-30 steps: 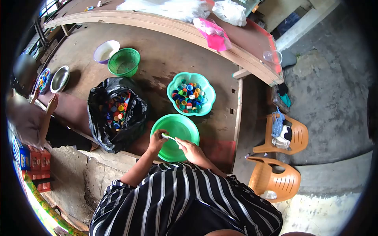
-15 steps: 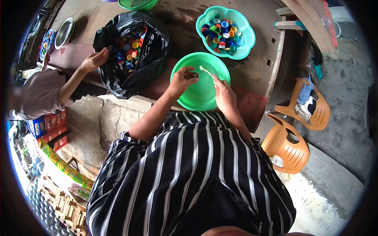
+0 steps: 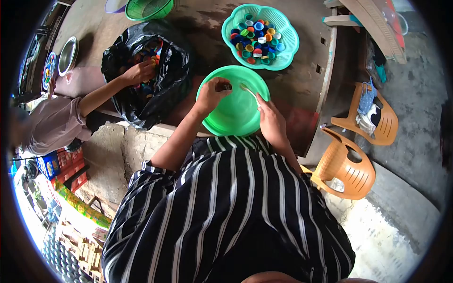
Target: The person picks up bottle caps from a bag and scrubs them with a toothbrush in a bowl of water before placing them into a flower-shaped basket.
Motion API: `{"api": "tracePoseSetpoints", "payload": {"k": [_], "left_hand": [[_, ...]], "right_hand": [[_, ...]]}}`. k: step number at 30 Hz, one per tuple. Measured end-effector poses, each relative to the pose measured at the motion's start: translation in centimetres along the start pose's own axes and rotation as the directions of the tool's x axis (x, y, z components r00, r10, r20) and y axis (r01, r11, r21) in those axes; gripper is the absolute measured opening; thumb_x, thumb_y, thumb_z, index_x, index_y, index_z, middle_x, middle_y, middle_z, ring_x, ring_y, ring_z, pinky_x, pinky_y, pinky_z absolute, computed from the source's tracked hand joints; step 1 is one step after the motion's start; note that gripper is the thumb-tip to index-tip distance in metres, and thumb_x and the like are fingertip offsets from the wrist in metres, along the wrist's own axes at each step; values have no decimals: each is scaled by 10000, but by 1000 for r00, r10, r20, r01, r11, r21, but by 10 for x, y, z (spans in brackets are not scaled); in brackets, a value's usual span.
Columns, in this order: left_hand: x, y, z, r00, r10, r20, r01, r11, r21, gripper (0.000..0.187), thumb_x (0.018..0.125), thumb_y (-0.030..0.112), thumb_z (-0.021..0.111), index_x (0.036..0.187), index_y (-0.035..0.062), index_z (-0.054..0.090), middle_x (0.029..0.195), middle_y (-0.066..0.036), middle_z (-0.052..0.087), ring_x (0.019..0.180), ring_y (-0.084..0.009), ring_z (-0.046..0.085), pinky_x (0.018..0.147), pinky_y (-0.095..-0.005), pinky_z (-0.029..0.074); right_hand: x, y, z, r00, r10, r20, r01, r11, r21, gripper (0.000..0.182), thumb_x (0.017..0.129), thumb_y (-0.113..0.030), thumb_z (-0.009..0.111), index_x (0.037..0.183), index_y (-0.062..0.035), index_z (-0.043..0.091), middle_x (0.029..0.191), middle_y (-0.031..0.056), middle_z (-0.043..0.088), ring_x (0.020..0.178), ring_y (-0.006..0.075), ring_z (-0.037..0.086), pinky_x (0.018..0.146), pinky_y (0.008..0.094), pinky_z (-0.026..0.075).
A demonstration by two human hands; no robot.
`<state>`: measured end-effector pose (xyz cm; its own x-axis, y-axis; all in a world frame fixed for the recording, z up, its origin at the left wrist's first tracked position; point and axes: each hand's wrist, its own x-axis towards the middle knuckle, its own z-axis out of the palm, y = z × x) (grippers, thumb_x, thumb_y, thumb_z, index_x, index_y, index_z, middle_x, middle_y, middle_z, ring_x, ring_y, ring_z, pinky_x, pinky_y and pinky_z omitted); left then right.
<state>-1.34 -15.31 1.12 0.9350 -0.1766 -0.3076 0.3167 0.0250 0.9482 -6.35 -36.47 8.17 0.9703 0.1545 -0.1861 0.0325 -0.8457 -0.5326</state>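
My left hand (image 3: pixel 212 92) pinches a small dark bottle cap (image 3: pixel 228 87) over the round green basin (image 3: pixel 236 120). My right hand (image 3: pixel 270 120) grips a white toothbrush (image 3: pixel 248 89) whose head points at the cap. Both hands hover above the basin, close together. Behind the basin a teal flower-shaped basket (image 3: pixel 289 47) holds several coloured bottle caps. To the left, a black plastic bag (image 3: pixel 167 89) full of caps lies open on the wooden table (image 3: pixel 304 80).
Another person's hand (image 3: pixel 139 73) reaches into the black bag from the left. A metal bowl (image 3: pixel 67 55) and a green basket (image 3: pixel 151 8) stand farther back. Two orange plastic chairs (image 3: pixel 347 172) stand right of the table on the concrete floor.
The view has tilted downward. The other person's hand has moved from the bag's edge deeper into the black bag. My hands have closed in, toothbrush toward the cap.
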Motion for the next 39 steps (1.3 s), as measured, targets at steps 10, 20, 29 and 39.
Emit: {"api": "tracePoseSetpoints", "payload": {"k": [10,20,29,39], "left_hand": [[91,100,51,818,571,67,-511,669,540,490,807,106,675,1255,18,497,1153,-168,570,959,-220,645,809,-308,507],[-17,146,92,781,546,303,-623,713,321,292,827,138,651,1082,9,592,1021,-177,621,893,-291,635,781,-364,502],[-182,283,171,310,270,912,-864,-320,388,421,773,169,658,1149,6,560,1067,-155,604,1080,-268,568,994,-443,427],[-228,315,187,285,276,918,-875,-315,367,309,761,111,616,1031,-35,580,932,-130,601,933,-248,583,907,-412,463]], "right_hand": [[-31,47,-18,987,67,-143,-45,988,150,380,912,-131,486,1292,-128,494,1015,158,572,932,354,574,786,430,460],[-94,145,80,935,214,-284,-219,976,15,500,862,-151,523,1349,-115,417,1155,198,532,1014,369,554,841,431,467],[-107,157,94,887,252,-386,-286,958,-31,405,864,-201,515,1253,-94,484,1098,175,562,921,367,581,745,450,497],[-122,110,73,834,256,-488,-294,956,-1,334,865,-214,507,1183,-111,506,1051,130,592,795,350,616,644,441,504]]}}
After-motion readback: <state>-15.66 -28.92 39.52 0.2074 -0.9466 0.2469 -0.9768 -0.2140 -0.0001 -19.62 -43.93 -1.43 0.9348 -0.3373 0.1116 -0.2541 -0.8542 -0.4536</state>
